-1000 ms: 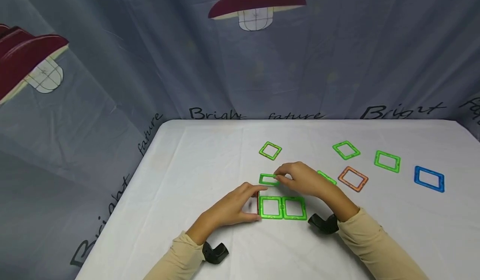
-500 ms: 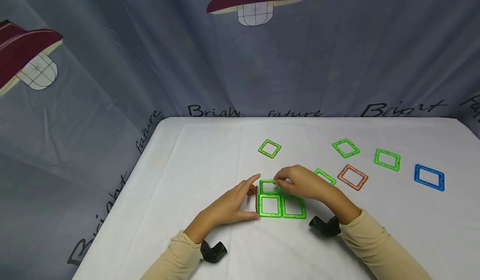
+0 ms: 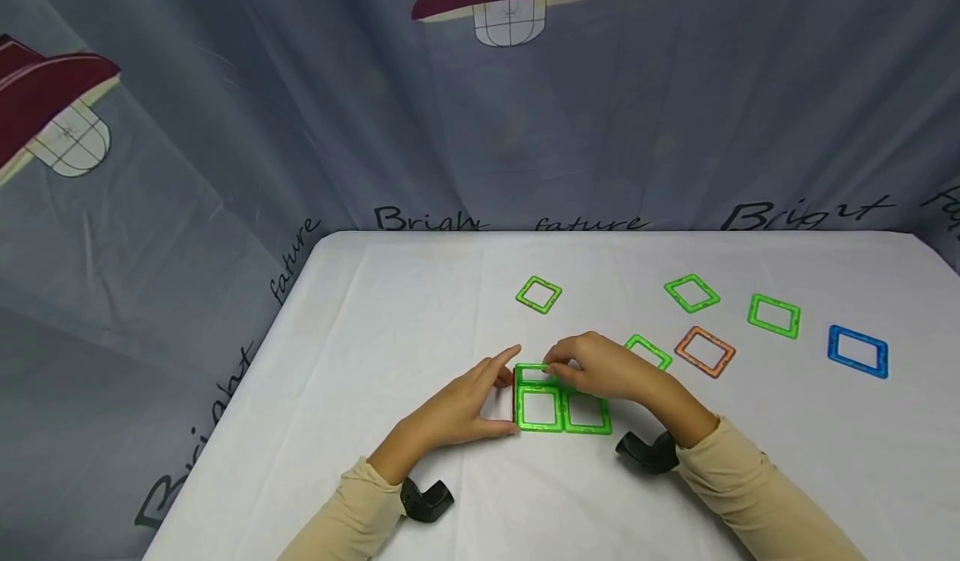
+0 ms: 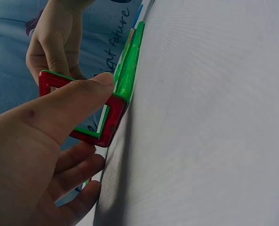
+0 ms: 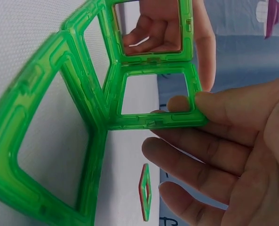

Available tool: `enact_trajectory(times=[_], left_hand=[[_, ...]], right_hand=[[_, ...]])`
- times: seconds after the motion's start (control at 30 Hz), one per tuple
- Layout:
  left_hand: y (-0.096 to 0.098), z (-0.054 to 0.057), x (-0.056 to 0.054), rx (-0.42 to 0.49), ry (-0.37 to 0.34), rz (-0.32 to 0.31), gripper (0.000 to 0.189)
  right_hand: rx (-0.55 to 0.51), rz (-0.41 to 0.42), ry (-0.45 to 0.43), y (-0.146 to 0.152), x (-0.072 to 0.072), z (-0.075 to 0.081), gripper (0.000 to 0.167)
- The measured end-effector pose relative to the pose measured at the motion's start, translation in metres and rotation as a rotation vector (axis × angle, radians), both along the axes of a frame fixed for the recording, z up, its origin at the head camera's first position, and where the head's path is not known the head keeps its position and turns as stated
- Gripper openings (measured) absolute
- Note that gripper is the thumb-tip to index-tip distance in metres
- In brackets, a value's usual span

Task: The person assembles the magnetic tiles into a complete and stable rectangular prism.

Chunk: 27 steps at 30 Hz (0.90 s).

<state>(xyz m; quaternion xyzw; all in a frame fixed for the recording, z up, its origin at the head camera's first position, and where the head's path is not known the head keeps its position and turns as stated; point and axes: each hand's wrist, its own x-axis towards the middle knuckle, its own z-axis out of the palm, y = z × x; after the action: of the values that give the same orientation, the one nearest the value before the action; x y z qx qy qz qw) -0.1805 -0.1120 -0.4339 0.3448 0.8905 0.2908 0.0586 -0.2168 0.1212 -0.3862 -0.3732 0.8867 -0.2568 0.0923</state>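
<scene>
Two green square magnetic tiles lie flat side by side, the left one [image 3: 540, 429] and the right one [image 3: 588, 429]. Upright along their left side stands a red-and-green magnetic tile [image 4: 113, 125]. My left hand [image 3: 453, 411] rests against this tile, thumb laid across its red outer face, index finger raised. My right hand [image 3: 600, 368] pinches a green magnetic tile [image 5: 153, 123] between thumb and fingers. That tile stands upright at the back of the left flat tile, its side meeting the standing tile at a corner. The right hand partly covers it in the head view.
Behind the hands lies a loose green tile [image 3: 532, 303]. Farther right are a green tile [image 3: 703, 304], another green tile [image 3: 773, 329], an orange tile [image 3: 696, 363] and a blue tile [image 3: 857, 366]. One green tile [image 3: 651, 344] is partly hidden by the right hand.
The right hand's tile has come nearer, down against the back of the flat left tile. My left index finger has lifted off the standing tile's top; the thumb stays.
</scene>
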Motion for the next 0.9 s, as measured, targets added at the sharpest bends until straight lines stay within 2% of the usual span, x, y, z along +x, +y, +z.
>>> enact_trajectory(times=[0.43,0.9], left_hand=[[0.0003,-0.0012,0.0003,-0.009,0.014,0.000,0.093],[-0.0005,-0.0007,0.0006,-0.016,-0.012,0.006,0.088]], right_hand=[[0.007,0.014,-0.025,0.0010,-0.0003,-0.0001,0.017],[0.016,0.003,-0.048,0.0009,0.0001,0.0016,0.017]])
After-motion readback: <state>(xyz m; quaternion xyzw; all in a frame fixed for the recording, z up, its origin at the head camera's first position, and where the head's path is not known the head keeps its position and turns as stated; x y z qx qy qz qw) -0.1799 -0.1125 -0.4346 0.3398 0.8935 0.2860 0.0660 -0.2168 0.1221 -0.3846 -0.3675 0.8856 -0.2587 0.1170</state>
